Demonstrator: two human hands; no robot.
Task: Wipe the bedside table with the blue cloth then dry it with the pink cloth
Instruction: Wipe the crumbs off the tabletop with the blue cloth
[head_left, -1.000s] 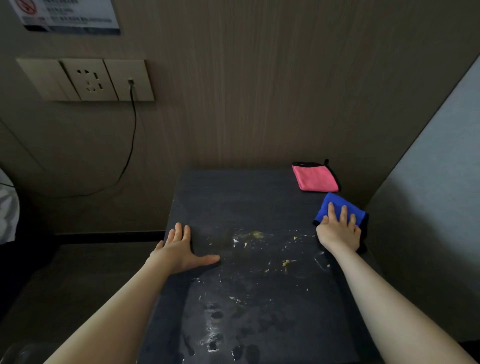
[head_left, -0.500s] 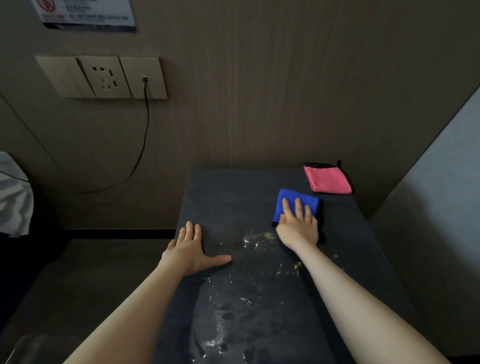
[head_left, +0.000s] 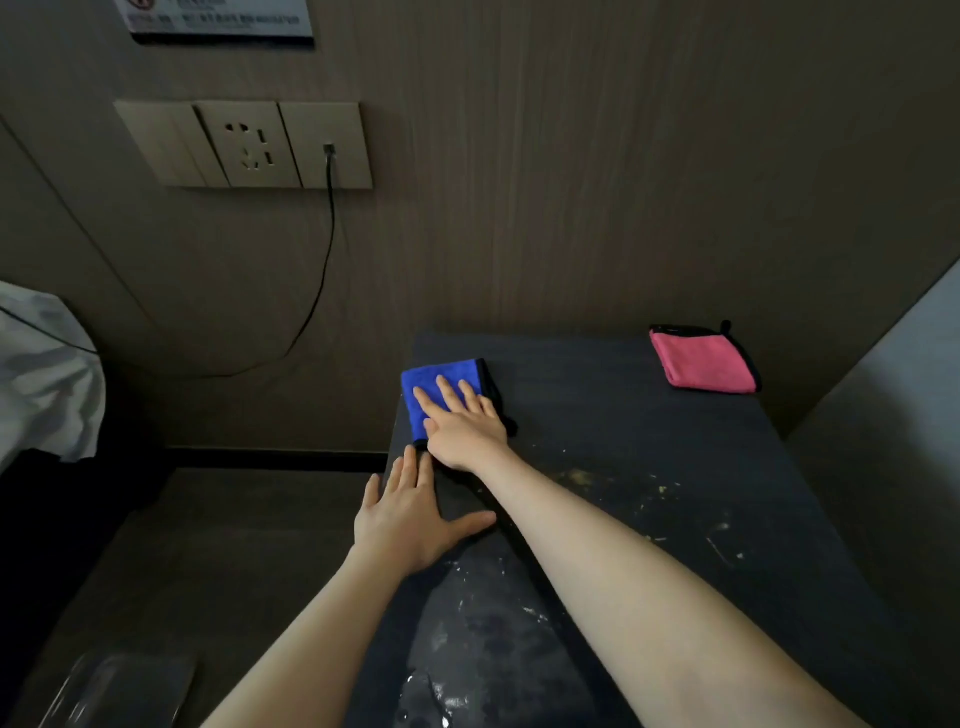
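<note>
R hand (head_left: 464, 427) flat, fingers straight, pressing folded blue cloth (head_left: 435, 387) at far-left corner of bedside table (head_left: 597, 405); no pinch. L hand (head_left: 410, 512) flat on left edge, fingers spread, holds nothing. Pink cloth (head_left: 702, 362) folded at far-right corner, well apart. Crumbs + wet smears (head_left: 613, 480) mid/near top, unwiped. Judgement: cloth soft, light, prob. microfibre w/ black trim; bunches easily, so palm pressure over centre beats edge grip. Tabletop looks slick where wet.

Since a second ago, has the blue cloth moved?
Yes. The blue cloth slid left across the table, away from the pink cloth, reaching the left edge.
</note>
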